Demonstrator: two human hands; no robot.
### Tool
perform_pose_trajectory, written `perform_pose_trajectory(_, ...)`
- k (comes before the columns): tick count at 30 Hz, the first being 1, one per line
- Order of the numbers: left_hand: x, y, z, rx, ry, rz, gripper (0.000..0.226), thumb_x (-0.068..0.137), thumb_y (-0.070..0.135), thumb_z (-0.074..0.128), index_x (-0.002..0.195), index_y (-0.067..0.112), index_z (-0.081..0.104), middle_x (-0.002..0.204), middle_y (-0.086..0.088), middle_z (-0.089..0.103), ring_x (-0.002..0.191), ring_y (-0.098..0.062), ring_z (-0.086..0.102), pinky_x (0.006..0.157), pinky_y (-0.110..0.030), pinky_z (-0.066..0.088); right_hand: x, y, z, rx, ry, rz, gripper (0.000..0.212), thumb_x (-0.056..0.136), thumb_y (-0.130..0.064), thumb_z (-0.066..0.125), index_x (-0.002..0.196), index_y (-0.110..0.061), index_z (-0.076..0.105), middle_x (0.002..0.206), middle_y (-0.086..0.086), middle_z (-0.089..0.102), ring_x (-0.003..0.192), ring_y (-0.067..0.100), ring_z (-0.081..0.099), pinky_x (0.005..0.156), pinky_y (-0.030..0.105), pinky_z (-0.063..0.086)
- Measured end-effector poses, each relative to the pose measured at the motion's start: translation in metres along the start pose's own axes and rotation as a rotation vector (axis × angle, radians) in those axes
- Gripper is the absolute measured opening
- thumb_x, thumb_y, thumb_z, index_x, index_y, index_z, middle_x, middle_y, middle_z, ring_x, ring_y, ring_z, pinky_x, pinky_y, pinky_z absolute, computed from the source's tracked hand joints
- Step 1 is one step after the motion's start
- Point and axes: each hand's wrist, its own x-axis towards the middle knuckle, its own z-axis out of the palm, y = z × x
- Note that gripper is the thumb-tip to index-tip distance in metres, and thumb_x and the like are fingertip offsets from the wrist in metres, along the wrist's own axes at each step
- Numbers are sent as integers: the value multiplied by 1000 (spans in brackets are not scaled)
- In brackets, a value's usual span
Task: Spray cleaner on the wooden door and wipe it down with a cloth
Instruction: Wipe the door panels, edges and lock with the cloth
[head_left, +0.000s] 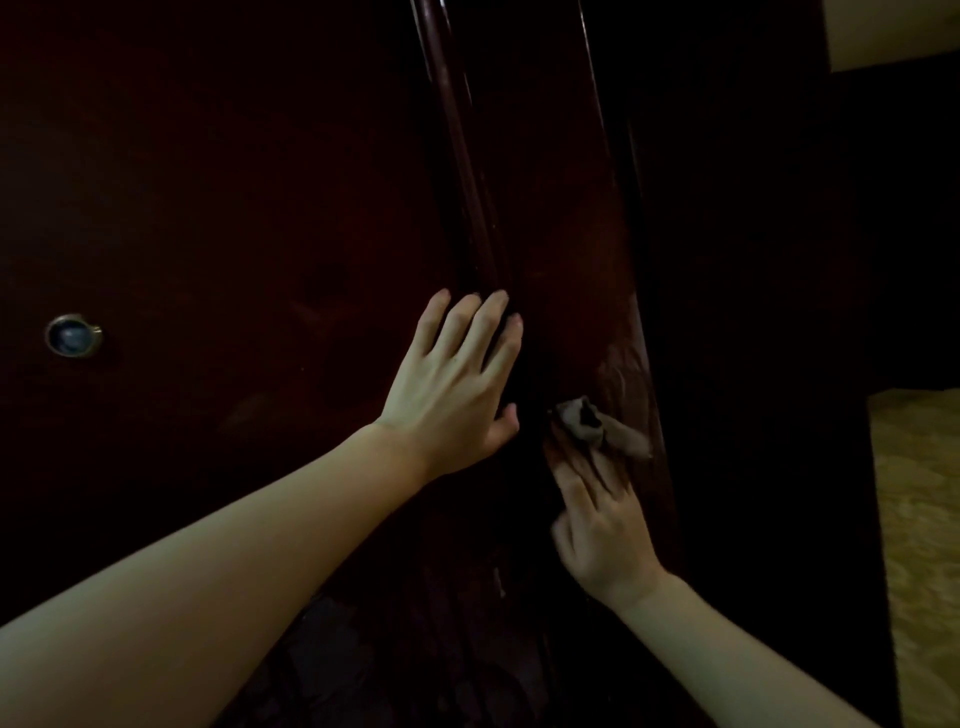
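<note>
Peephole sits left of left hand; carpet lies right.

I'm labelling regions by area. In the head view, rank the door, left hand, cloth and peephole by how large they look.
1. door
2. left hand
3. cloth, partly hidden under the right hand's fingers
4. peephole

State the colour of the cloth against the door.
Pale beige-grey cloth, seen in the head view.
</note>
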Motion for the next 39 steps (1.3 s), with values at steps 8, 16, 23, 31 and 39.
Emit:
perform_pose_trajectory(8, 19, 10, -2, -28, 39, 1, 77, 76, 60, 48, 133, 7, 48, 144, -18, 40, 124, -40, 41, 111, -56, 24, 100, 31, -42, -40, 18, 25, 55, 90, -12, 39, 145, -3, 40, 154, 9, 37, 145, 30, 28, 116, 49, 30)
perform_pose_trajectory(16, 25, 27, 3, -41, 38, -14, 66, 76, 54, 55, 126, 11, 53, 138, -17, 44, 127, -44, 32, 105, -58, 31, -30, 43, -11, -129, -26, 55, 64, 84, -10, 43, 147, -4, 29, 154, 14, 32, 145, 37, 24, 111, 55, 33)
perform_pose_trajectory(23, 23, 26, 5, -30, 29, 9, 68, 77, 58, 53, 127, 13, 53, 137, -17, 45, 131, -47, 31, 104, -59, 31, 42, 56, -34, -44, -12, -16, 59, 87, -8, 40, 145, -3, 36, 151, 14, 37, 144, 32, 26, 115, 49, 30)
perform_pose_trajectory(31, 23, 26, 7, -27, 36, 18, 68, 77, 60, 52, 126, 13, 53, 136, -17, 46, 130, -48, 32, 104, -59, 31, 62, 60, -30, -59, 81, 27, 55, 90, -4, 41, 145, 4, 37, 154, 19, 32, 147, 35, 21, 119, 50, 22)
perform_pose_trajectory(39, 7, 19, 1, -67, 21, 41, 68, 77, 57, 55, 127, 10, 51, 137, -19, 46, 133, -40, 36, 109, -56, 29, -77, 35, -8, -100, -154, 45, 66, 88, -10, 40, 151, -6, 22, 155, 15, 29, 148, 34, 17, 116, 51, 24)
